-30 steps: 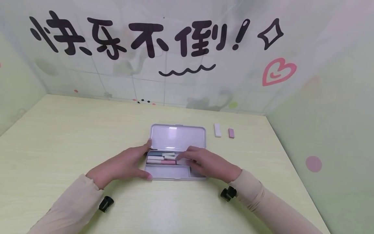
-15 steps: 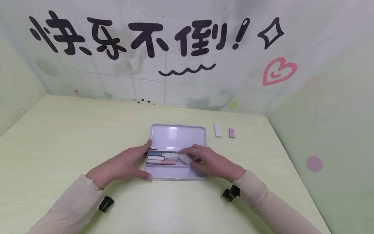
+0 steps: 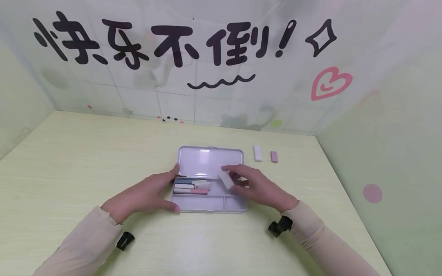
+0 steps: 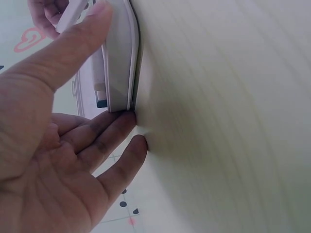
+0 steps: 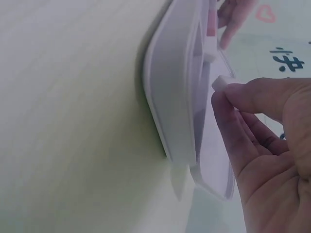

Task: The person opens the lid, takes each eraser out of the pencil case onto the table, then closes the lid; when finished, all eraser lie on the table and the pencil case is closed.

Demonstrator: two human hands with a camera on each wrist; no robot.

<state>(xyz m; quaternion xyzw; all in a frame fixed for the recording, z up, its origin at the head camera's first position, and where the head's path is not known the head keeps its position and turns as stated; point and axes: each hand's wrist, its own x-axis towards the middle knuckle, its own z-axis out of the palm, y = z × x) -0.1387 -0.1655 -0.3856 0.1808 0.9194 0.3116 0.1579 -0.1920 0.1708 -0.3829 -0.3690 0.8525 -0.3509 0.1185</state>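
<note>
A pale lilac pencil case (image 3: 198,203) lies on the table with its lid (image 3: 195,163) folded back. In its rear compartment are white sticks, a pink-ended one (image 3: 199,191) and a dark blue one (image 3: 184,181). My left hand (image 3: 146,195) holds the case's left end, thumb at the front corner and fingers by the back one. Above the case's right part, my right hand (image 3: 260,188) pinches a white block-shaped eraser (image 3: 226,179) between thumb and fingers. In the right wrist view only a small end of the eraser (image 5: 221,83) shows past the thumb.
Behind and right of the case, a white eraser (image 3: 257,153) and a smaller pink eraser (image 3: 274,156) lie on the table (image 3: 193,245). A printed wall (image 3: 138,99) closes off the back, and another wall (image 3: 390,161) the right side.
My right hand has drawn the white eraser up out of the rear compartment and moved slightly right with it. The left hand has stayed on the case.
</note>
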